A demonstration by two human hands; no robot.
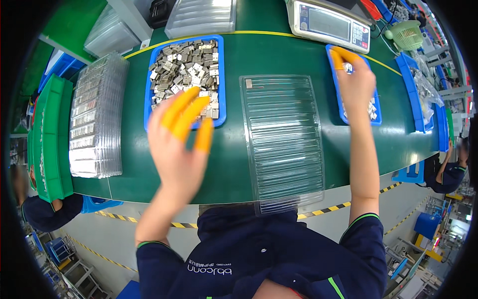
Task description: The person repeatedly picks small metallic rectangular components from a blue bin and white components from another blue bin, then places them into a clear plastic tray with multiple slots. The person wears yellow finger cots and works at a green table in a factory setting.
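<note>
Left hand (175, 153), spread wide, and right hand (356, 84), hold unclear, apparently pick small parts (181, 65), likely next set in the clear tray (286, 144) overhanging the near edge of the worktop (228, 162).

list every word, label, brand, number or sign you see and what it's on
Navy shirt: white lettering on the chest, upside down; brand names and wording aren't reproduced here.
White scale: keypad markings, too small to read.
I can't make out any other text.
</note>
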